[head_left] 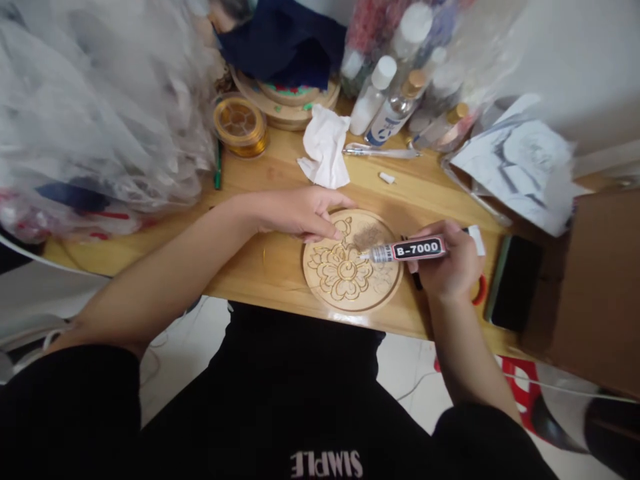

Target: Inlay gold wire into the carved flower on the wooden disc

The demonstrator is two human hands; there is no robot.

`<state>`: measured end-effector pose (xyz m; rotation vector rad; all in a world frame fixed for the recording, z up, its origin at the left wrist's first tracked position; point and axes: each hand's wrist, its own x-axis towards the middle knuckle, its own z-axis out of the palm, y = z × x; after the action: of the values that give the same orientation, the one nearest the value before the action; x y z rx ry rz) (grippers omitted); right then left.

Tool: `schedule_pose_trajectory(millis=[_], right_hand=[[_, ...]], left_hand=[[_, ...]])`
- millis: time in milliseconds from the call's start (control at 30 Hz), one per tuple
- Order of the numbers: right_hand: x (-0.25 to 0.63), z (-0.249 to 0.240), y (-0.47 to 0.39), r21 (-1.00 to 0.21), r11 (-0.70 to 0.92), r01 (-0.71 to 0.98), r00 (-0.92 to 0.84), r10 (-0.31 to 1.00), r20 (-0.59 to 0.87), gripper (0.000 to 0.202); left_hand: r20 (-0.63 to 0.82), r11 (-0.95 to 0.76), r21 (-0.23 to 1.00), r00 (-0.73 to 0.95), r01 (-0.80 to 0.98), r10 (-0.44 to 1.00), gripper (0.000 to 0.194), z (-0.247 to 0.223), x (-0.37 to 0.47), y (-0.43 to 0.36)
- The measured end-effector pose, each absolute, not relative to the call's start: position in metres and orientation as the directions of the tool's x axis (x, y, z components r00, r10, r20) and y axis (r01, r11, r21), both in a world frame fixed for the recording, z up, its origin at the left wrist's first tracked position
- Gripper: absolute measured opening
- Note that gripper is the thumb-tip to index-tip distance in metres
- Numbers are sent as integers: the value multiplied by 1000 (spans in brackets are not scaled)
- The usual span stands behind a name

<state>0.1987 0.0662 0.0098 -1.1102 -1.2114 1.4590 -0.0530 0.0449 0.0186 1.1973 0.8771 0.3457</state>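
Note:
A round wooden board (316,287) lies flat on the table, its flower pattern outlined partly in gold wire and partly in dark drawn lines. My left hand (305,212) holds the board at its upper left, thumb on the face and index finger stretched along the far rim; the other fingers are mostly hidden. In my right hand (453,267) is a tube of B-7000 glue (419,249), tilted nearly level. Its nozzle points left, just over the flower's right petals; whether the tip touches the wood I cannot tell. A small white cap (387,178) rests beyond the board.
Behind stand a spool of gold wire (241,127), a crumpled tissue (326,148), a clear pen (383,151) and several bottles (387,120). A phone (515,283) and a cardboard box (597,293) are at right. Plastic bags (100,100) fill the left.

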Motion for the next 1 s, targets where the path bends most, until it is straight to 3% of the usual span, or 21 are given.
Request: schedule_pose_trajectory(millis=[733, 1000], right_hand=[[196, 8, 57, -982, -187, -33, -118, 976, -182, 24], [195, 11, 56, -987, -158, -24, -112, 982, -154, 24]], left_hand=[[-452, 393, 888, 619, 240, 643, 67, 20, -55, 46], [-423, 348, 904, 646, 249, 636, 67, 18, -57, 46]])
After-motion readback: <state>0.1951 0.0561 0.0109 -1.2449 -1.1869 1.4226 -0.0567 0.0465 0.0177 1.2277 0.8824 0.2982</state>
